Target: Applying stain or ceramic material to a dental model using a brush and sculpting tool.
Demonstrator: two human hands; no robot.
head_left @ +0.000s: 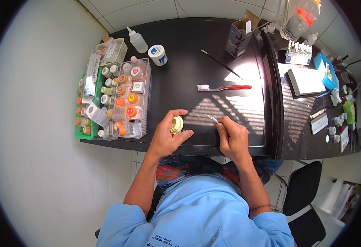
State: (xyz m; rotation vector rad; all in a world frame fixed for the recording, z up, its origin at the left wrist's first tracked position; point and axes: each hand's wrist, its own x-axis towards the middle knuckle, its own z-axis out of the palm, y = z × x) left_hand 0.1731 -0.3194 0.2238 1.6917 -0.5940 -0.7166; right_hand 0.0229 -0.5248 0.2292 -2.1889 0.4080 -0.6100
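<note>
My left hand (163, 139) is closed round a pale yellow dental cast (176, 124), its thumb and forefinger apart on either side. In my right hand (234, 139) a slim grey pen-like tool (214, 120) is pinched between thumb and fingers. Its thin pointed tip aims up and left, toward the cast but apart from it; whether it is a blade or a probe is too small to tell. Beyond both hands, a red-handled toothbrush (229, 87) with white bristles lies crosswise on the black table (180, 99).
Baskets of small capped bottles, including a clear basket (146, 92) and a green basket (78, 131), stand at left. Farther back are a squeeze bottle (137, 41), a white tub (157, 55), a thin paintbrush (221, 64) and a tall box (239, 39). A raised edge (274, 94) borders the right side.
</note>
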